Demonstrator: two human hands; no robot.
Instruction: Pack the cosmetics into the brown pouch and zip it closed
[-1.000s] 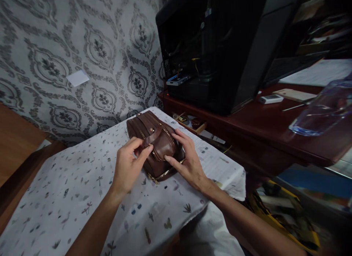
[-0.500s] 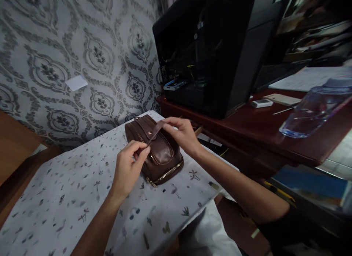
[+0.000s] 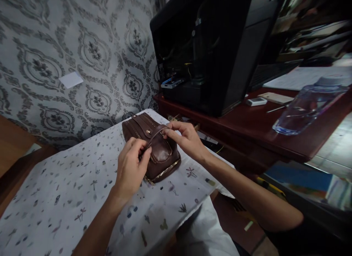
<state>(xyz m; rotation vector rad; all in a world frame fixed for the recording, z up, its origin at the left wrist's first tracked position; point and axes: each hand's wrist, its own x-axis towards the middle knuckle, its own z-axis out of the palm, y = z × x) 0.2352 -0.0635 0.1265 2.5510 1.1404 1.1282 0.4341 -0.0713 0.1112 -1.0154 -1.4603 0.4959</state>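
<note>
A brown leather bag with brass zippers and snap studs lies on the patterned white tablecloth. Across its top runs a thin brown strap, bowed upward between my two hands. My left hand pinches the strap's near end at the bag's left side. At the other end, my right hand holds the strap between thumb and fingers. The bag's zipper pull hangs at the near left corner, below my left hand. Parts of the bag's edges are hidden behind both hands.
A black computer case stands on the dark red desk behind and to the right. A clear bottle, a small white box and papers rest on that desk. Patterned wallpaper rises behind the table.
My right hand has moved slightly down and right along the bag with the strap, which now bows more. My left fingers have curled closer to it. The whole view has shifted a little.
</note>
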